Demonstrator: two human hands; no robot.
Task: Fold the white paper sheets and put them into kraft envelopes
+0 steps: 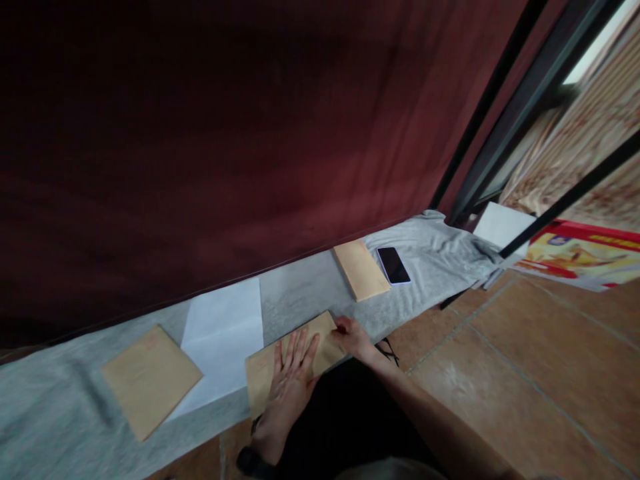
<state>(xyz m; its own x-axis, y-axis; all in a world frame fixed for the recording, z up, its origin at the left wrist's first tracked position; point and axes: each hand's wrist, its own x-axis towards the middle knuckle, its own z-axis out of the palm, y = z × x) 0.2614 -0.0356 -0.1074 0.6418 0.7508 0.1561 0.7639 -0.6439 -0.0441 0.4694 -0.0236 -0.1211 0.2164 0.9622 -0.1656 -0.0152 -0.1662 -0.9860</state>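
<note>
A brown paper envelope [260, 373] lies at the near edge of the grey cloth, in front of my body. My left hand [293, 380] rests flat on it with the fingers stretched out and a little apart. At the envelope's right end, my right hand [353, 337] pinches its edge or flap between thumb and bent fingers. Part of the envelope is hidden under both hands. To the left, a white sheet of paper [225, 333] with a fold line is partly covered by another brown envelope [150, 380].
A stack of brown envelopes [363, 270] lies beyond my right hand, beside a dark-screened phone [394, 265]. Grey cloth [300, 287] covers the narrow surface against a dark red panel [250, 133]. At right are black bars [575, 193], a red and yellow box [585, 253] and tiled floor [500, 360].
</note>
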